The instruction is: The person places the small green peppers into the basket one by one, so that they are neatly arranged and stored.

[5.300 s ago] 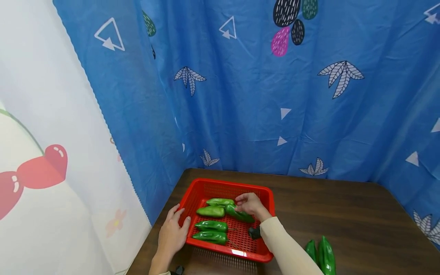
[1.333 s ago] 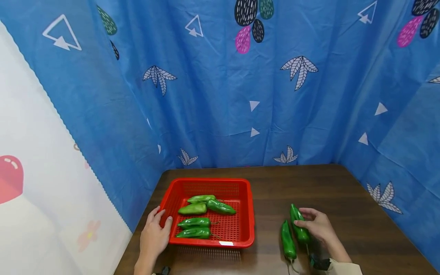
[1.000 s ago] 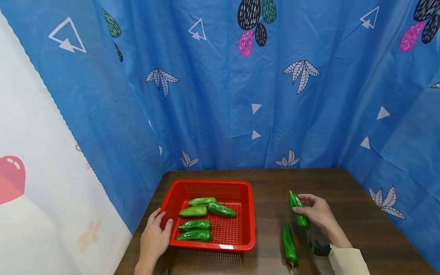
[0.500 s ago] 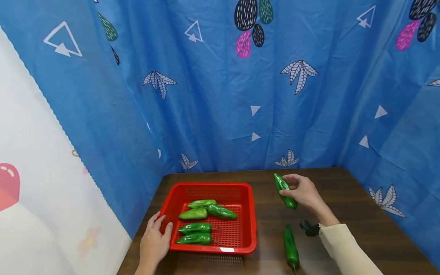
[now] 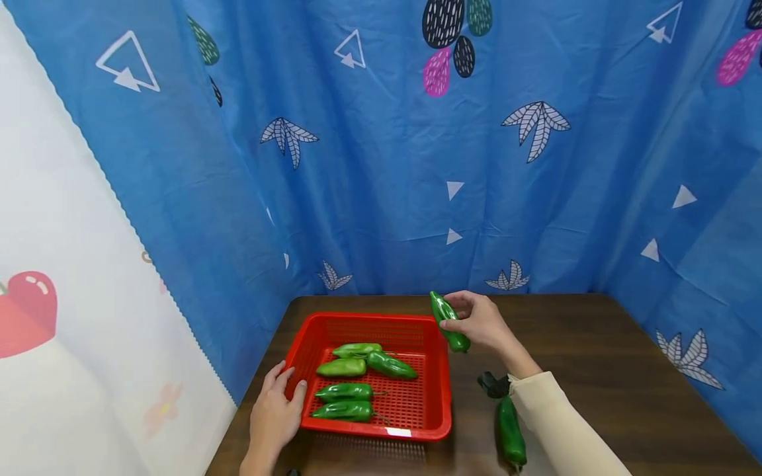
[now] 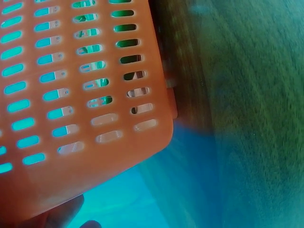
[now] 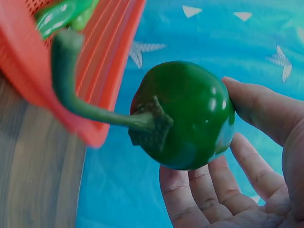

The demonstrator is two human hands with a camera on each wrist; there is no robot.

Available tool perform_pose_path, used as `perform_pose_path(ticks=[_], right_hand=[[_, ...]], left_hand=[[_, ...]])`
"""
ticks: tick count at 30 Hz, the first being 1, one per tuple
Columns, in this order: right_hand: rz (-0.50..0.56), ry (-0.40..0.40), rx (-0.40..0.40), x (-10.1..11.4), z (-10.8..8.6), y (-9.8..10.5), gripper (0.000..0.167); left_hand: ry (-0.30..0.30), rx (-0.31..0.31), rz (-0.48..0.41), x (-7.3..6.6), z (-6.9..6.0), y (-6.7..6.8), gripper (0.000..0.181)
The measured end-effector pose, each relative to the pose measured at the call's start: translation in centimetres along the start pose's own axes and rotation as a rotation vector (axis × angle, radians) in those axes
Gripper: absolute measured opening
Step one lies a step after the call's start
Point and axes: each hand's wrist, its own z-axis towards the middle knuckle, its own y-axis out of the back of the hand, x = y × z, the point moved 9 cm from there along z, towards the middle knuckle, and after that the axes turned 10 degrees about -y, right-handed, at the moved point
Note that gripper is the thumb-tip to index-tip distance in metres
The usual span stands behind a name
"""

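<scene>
In the head view my right hand (image 5: 479, 320) holds a green pepper (image 5: 449, 322) above the right back corner of the red basket (image 5: 445, 396). The right wrist view shows the pepper's stem end (image 7: 185, 118) close up, with the thumb on one side and the fingers on the other. My left hand (image 5: 275, 410) grips the basket's left rim near the front corner. In the left wrist view the basket's slotted wall (image 6: 118, 156) hides most of that hand. Several green peppers (image 5: 342, 411) lie inside the basket, two at the front and a group behind.
One more green pepper (image 5: 510, 436) lies on the dark wooden table (image 5: 571, 370), right of the basket and partly under the right forearm. A blue patterned curtain (image 5: 387, 165) hangs behind the table, and a white one (image 5: 89, 264) hangs at the left.
The right hand picked up one of the two peppers on the table and has carried it left and away from me, up to the basket. The left hand has stayed at the basket.
</scene>
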Motion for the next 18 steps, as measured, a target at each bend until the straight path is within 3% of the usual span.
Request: perform_pose_path(ticks=[8,18], right_hand=[[0.028,0.034,0.085,1.9,1.0,-4.2,0.050],[0.043,0.021,0.158,2.5,1.6,-8.4,0.049]], left_hand=[[-0.008,-0.026,-0.009,0.0,-0.4,-0.2,0.046],[-0.032,-0.069,-0.002,-0.2,-0.5,0.0,0.045]])
